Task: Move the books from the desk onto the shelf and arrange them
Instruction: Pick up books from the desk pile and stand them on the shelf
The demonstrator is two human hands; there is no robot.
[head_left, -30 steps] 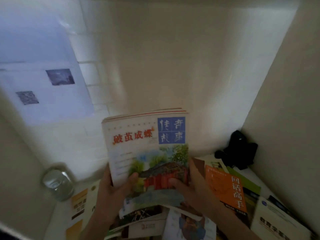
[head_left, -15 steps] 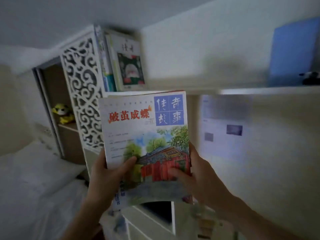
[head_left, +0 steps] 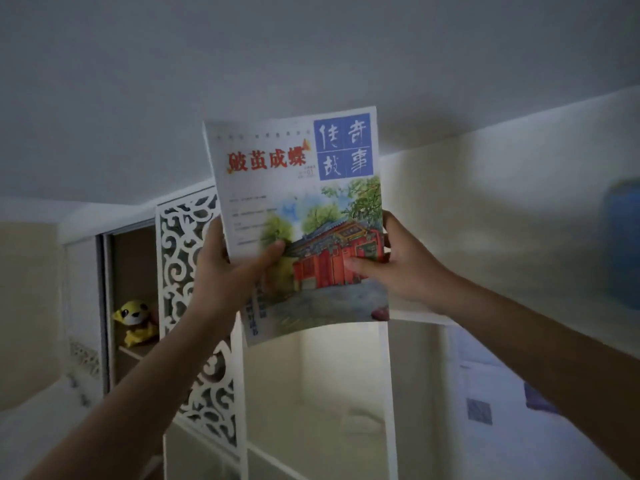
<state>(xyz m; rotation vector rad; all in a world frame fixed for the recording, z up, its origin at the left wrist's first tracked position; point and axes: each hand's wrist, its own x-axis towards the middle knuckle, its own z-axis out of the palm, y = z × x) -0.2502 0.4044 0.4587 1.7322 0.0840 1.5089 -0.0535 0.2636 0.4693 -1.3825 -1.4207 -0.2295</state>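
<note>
Up near the ceiling, in the head view, you hold the magazine (head_left: 301,216) upright with its cover facing you and its long axis close to vertical, the top leaning slightly left. Your left hand (head_left: 225,271) grips the left edge, thumb curled across the cover, fingers hidden behind. Your right hand (head_left: 398,265) pinches the right edge at about the same height, thumb lying on the red building in the picture. Both grips sit low on the sheet, so most of the magazine stands above your hands and the bottom edge sags free below them. A second, thinner booklet seems to peek out at the lower left behind it, though the blur makes that unsure.

The shelf (head_left: 491,244) runs behind and to the right of the magazine, its board passing just behind the lower right corner, so your right hand is the nearer one to it. Open room lies to the right along the board as far as a blurred blue object (head_left: 623,244) at the frame edge. To the left, the white fretwork panel (head_left: 187,271) stands close beside your left wrist, with a yellow plush toy (head_left: 133,318) in the cupboard beyond; keep the left edge off that panel as you push forward
</note>
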